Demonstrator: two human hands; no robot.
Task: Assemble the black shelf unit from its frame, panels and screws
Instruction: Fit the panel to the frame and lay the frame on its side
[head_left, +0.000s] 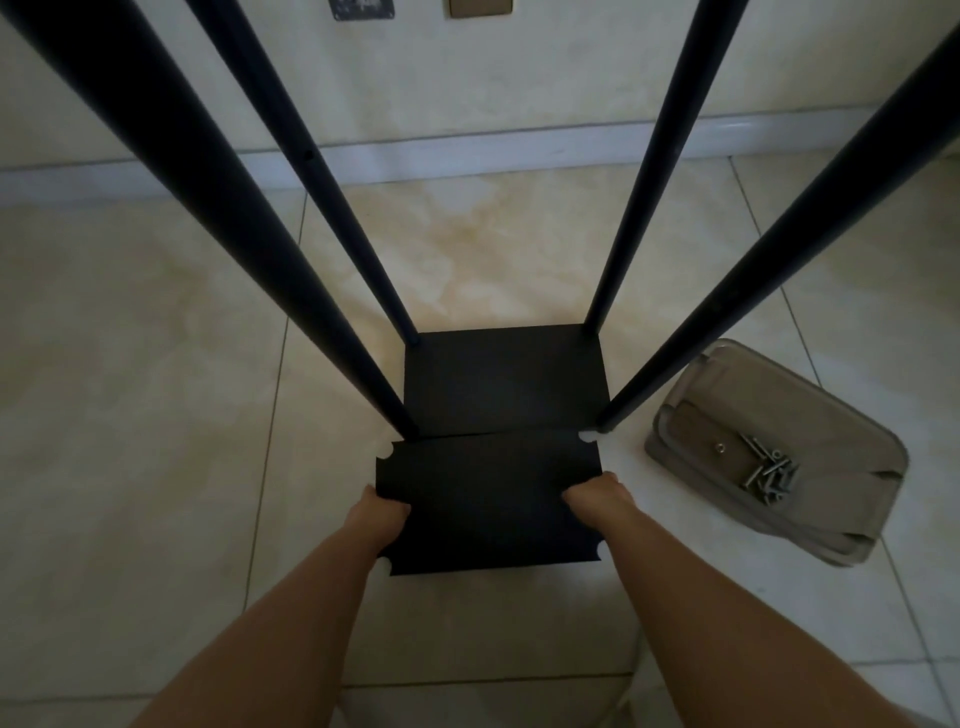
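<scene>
Shelf unit: black frame of four posts (332, 249) standing on the tiled floor (156, 364), with one bottom panel (504, 379) already seated low between them, at the centre of view.
Loose panel: second black panel (488, 499) with notched corners, held flat at 6 o'clock from the seated one, its far edge just short of the two near posts.
Left hand: left hand (387, 514) grips the panel's left edge, thumb side on top and fingers curled under, out of sight.
Right hand: right hand (592, 493) grips the right edge the same way, closed round the panel.
Step in hand: by my reading, bringing the next shelf in toward the frame; no screw is fitted to it yet.
Next move: the panel probably has to rise to the level of the screw holes (308, 155) seen on the far left post at 11 o'clock, kept level, each corner notch meeting its post.
Screws: small pile of silver screws (769, 475) lying on a beige bag (831, 499) at 3 o'clock, well apart from the hands.
Wall: pale wall and skirting (467, 150) at 12 o'clock.
</scene>
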